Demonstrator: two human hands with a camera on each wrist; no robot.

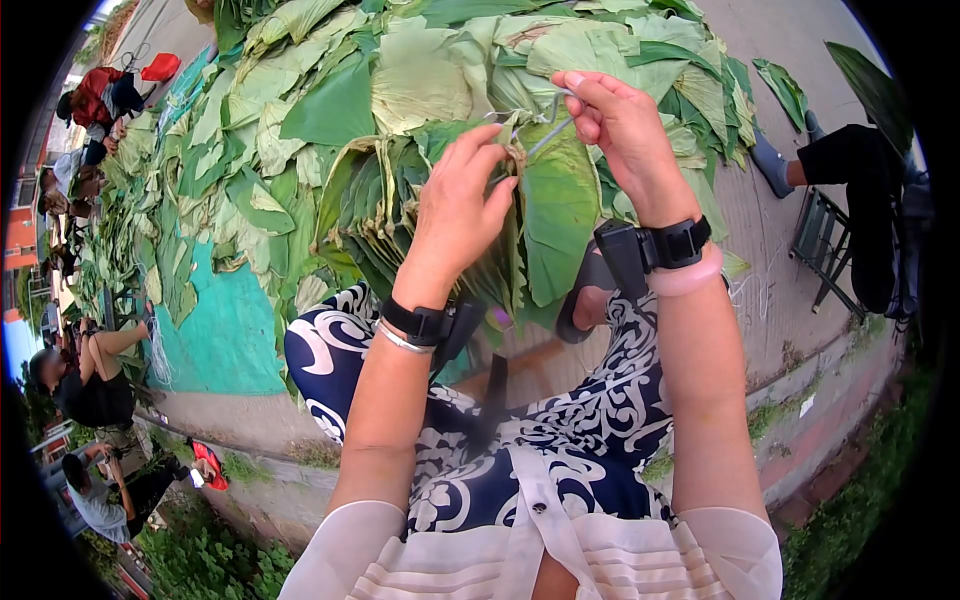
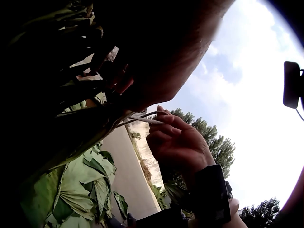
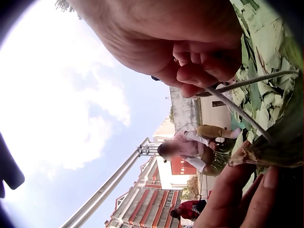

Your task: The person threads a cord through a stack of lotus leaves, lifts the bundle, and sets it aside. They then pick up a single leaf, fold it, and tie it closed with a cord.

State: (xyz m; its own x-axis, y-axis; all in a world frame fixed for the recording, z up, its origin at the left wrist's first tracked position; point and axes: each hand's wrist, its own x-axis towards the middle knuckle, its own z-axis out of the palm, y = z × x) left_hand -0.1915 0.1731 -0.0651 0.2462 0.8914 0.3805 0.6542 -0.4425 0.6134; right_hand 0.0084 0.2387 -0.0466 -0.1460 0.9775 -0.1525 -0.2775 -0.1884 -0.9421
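Observation:
A thick bundle of stacked green leaves (image 1: 375, 205) stands between the knees in the head view, its edges browned. A pale cord (image 1: 548, 137) runs from the bundle's top to my right hand (image 1: 635, 140), whose thumb and fingers pinch it. In the right wrist view two strands of the cord (image 3: 242, 114) stretch from those fingertips to the bundle. My left hand (image 1: 462, 205) lies against the top of the bundle with relaxed, slightly bent fingers; in the right wrist view its fingers (image 3: 228, 199) touch the leaf stub. The left wrist view shows the pinching right hand (image 2: 178, 145).
Large loose leaves (image 1: 430, 80) cover the ground ahead and to the left, partly over a green sheet (image 1: 225, 330). At the right, a person's leg (image 1: 835, 165) is beside a folding stool (image 1: 825, 250). Several people sit at the far left.

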